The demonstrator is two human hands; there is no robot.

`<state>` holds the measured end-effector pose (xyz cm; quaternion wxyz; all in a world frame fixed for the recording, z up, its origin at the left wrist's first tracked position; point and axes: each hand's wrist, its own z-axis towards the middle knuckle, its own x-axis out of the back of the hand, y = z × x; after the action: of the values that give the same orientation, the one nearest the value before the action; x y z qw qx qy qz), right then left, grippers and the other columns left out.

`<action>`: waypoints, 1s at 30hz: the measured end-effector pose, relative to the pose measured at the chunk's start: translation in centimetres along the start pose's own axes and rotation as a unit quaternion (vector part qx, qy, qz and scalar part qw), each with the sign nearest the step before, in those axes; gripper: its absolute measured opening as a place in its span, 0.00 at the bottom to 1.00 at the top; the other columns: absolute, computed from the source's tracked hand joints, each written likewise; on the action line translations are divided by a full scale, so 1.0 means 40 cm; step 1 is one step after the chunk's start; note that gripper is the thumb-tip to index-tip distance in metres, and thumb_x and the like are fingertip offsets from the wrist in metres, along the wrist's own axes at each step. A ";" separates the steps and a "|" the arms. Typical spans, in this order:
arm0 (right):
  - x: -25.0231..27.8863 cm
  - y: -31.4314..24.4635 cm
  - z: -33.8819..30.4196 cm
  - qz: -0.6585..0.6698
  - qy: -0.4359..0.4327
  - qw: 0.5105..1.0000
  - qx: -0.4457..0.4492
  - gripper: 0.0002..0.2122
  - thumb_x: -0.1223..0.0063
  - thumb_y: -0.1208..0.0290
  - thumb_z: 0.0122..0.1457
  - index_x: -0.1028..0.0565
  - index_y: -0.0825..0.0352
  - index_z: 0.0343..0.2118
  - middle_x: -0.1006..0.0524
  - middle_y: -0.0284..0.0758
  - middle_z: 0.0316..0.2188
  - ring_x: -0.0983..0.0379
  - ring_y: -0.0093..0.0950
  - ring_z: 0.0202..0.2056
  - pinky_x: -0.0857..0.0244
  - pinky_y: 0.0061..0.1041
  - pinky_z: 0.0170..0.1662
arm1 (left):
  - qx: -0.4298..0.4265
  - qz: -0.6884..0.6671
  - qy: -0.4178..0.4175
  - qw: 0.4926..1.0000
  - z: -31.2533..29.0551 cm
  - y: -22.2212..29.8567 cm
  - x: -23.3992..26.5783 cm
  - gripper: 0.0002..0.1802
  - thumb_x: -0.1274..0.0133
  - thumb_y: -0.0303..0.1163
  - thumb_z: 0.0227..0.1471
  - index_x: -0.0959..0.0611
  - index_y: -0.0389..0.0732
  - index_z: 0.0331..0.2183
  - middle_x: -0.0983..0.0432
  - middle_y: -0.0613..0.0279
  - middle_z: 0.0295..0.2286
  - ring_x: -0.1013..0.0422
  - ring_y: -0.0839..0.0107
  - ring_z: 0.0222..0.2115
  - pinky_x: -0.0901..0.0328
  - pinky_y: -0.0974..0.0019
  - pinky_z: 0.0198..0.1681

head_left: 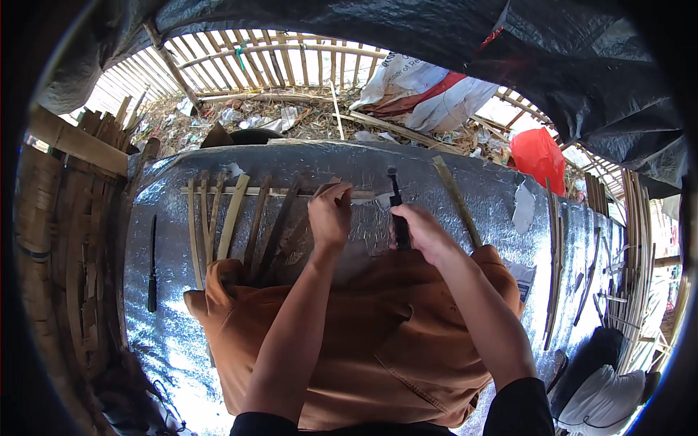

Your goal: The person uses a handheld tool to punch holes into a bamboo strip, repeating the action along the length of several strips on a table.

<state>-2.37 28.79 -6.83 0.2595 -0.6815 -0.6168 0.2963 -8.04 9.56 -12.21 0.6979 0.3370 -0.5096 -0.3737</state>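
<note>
My right hand [425, 231] is wrapped round the black handle of a hammer [394, 190], whose head points away from me. To its left, my left hand [331, 216] has its fingers curled together over the right part of a thin bamboo crosspiece [280, 192]. What those fingers pinch, if anything, is too small to make out. Several bamboo slats [233, 216] meet the crosspiece at its left part, and their near ends go under a brown garment [349, 349]. Another slat [458, 200] lies apart, right of the hammer.
A silvery foil sheet [171, 240] covers the work surface. On it lie a dark, thin blade with a handle [152, 280] at left and dark strips [554, 269] at right. Bamboo bundles [80, 254] stand at left; a red bag [538, 158] is beyond the far edge.
</note>
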 end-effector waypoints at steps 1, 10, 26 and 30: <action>0.016 -0.021 -0.028 0.039 -0.006 0.999 0.028 0.11 0.47 0.58 0.65 0.26 0.62 0.38 0.23 0.31 0.29 0.24 0.24 0.30 0.24 0.33 0.36 | 0.016 -0.006 -0.028 0.999 -0.008 0.012 -0.002 0.07 0.38 0.22 0.52 0.11 0.35 0.36 0.15 0.51 0.31 0.19 0.67 0.26 0.27 0.65 0.31; 0.088 -0.057 -0.099 0.241 0.035 0.960 0.135 0.13 0.46 0.57 0.65 0.28 0.62 0.41 0.23 0.32 0.31 0.24 0.26 0.34 0.26 0.31 0.40 | 0.071 -0.058 -0.012 0.996 -0.026 -0.085 -0.093 0.09 0.35 0.25 0.49 0.12 0.34 0.36 0.15 0.52 0.30 0.18 0.62 0.28 0.27 0.64 0.36; 0.058 -0.050 -0.089 0.224 -0.002 0.966 0.130 0.13 0.44 0.58 0.65 0.27 0.62 0.42 0.22 0.30 0.30 0.24 0.22 0.31 0.25 0.27 0.36 | 0.006 -0.018 -0.007 1.000 -0.004 -0.125 -0.103 0.14 0.37 0.34 0.57 0.12 0.31 0.36 0.18 0.59 0.22 0.26 0.77 0.19 0.35 0.67 0.22; 0.053 -0.054 -0.095 0.221 -0.003 0.967 0.128 0.13 0.43 0.58 0.65 0.27 0.61 0.42 0.22 0.29 0.30 0.24 0.21 0.31 0.27 0.25 0.35 | 0.086 -0.064 -0.074 0.991 0.012 -0.129 -0.096 0.15 0.39 0.36 0.59 0.12 0.31 0.36 0.16 0.57 0.24 0.25 0.76 0.21 0.32 0.66 0.27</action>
<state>-0.98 31.17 -2.84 0.2709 -0.7610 -0.4091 0.4244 -10.19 10.31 -18.24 0.6009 0.3993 -0.5676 -0.3966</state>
